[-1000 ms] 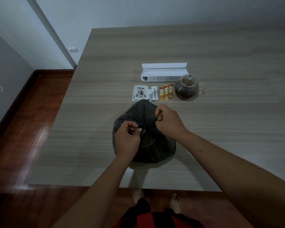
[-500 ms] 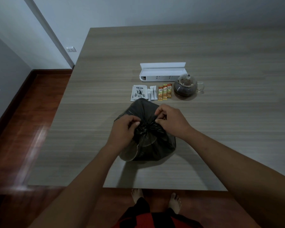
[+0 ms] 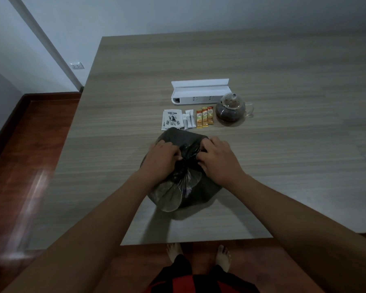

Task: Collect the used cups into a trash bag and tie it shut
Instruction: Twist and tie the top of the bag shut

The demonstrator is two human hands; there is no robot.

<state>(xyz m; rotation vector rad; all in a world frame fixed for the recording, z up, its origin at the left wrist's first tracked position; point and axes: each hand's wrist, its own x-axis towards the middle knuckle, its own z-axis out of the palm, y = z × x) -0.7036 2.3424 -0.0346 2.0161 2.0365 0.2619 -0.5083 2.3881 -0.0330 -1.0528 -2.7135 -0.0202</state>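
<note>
A full dark trash bag (image 3: 184, 187) sits on the wooden table (image 3: 283, 155) near its front edge. Its top is gathered into a bunched neck between my hands. My left hand (image 3: 162, 157) grips the bag's plastic on the left of the neck, fingers curled. On the right of the neck my right hand (image 3: 217, 157) holds the bunched plastic, fingertips tucked in. A pale rim of a cup shows faintly through the plastic at the lower left. The other contents are hidden inside the bag.
Behind the bag lie a tea packet (image 3: 172, 121), white sachets (image 3: 189, 119) and orange sachets (image 3: 204, 117). A white box (image 3: 199, 96) and a glass teapot (image 3: 230, 109) stand farther back. The table's front edge (image 3: 199, 242) is close to my feet.
Both hands have dropped lower onto the top of the bag and spread slightly apart, pressing the gathered neck down. The bag's top looks flatter than before.
</note>
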